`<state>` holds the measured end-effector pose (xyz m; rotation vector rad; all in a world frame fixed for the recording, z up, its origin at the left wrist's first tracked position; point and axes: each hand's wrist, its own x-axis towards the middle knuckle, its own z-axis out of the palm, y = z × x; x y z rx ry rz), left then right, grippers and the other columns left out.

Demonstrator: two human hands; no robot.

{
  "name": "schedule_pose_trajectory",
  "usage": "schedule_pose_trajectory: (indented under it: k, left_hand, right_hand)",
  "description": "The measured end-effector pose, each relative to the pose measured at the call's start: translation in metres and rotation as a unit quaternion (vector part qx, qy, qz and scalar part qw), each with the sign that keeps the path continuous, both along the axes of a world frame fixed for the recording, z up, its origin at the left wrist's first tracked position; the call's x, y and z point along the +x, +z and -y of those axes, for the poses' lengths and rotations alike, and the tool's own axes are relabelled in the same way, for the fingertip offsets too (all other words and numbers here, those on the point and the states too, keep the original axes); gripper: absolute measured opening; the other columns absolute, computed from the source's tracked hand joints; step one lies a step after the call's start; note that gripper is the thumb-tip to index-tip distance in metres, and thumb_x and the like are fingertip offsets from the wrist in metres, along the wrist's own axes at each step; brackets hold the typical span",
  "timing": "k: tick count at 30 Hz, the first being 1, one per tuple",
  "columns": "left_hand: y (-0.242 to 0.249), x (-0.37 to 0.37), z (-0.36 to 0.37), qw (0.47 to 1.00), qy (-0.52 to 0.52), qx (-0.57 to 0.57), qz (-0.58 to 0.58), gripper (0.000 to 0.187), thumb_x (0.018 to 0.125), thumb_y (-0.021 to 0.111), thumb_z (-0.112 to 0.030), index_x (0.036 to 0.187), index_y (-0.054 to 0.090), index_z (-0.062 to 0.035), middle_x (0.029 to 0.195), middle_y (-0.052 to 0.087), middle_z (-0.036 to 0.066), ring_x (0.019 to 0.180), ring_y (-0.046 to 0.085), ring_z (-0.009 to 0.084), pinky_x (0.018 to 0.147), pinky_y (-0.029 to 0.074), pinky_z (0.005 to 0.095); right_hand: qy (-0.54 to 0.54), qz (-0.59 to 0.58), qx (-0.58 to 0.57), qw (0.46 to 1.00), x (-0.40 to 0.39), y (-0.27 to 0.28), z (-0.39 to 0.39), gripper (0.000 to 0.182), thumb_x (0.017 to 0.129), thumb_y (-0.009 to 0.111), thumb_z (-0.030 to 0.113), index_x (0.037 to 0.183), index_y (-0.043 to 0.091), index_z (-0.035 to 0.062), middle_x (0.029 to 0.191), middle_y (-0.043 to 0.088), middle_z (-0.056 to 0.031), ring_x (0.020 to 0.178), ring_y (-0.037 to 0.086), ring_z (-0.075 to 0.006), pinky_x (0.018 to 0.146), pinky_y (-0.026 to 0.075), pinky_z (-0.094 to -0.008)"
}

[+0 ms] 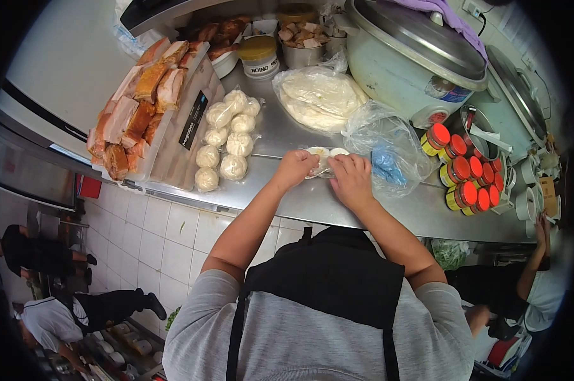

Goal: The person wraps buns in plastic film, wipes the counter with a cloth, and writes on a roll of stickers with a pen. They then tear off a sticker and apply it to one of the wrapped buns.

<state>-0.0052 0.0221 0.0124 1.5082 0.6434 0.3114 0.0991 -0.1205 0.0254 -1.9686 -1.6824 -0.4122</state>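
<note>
My left hand (297, 167) and my right hand (351, 178) are close together over the steel counter, fingers pinched on a small clear plastic bag (325, 166). Round white pieces (337, 152) that look like buns show at the bag's far side; my fingers partly cover them. Just beyond lies a large clear bag of white dough-like food (318, 98). To the right of my right hand is a crumpled clear bag (409, 141) with something blue (387, 166) inside. Bagged white buns (239, 144) sit in rows to the left.
At the left edge stands a plastic box (195, 120) heaped with roasted meat slabs (137, 120). Several red-lidded jars (458, 170) cluster at right, near a large lidded pot (401, 63). A tub (259, 56) stands behind. Other people (77, 311) work at left and right (534, 279).
</note>
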Motion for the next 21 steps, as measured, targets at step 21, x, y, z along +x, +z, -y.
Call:
schedule_pose_trajectory:
  k: [21]
  left_hand:
    - [-0.003, 0.009, -0.003, 0.925, 0.022, 0.358, -0.124, 0.032, 0.079, 0.046, -0.026, 0.069, 0.058, 0.0017, 0.066, 0.057, 0.019, 0.064, 0.055, 0.0339, 0.059, 0.041, 0.0389]
  right_hand:
    - [0.055, -0.331, -0.127, 0.933, 0.044, -0.012, -0.028, 0.016, 0.076, 0.055, 0.021, 0.079, 0.059, 0.0051, 0.072, 0.058, -0.0089, 0.068, 0.054, -0.0256, 0.063, 0.042, -0.0332]
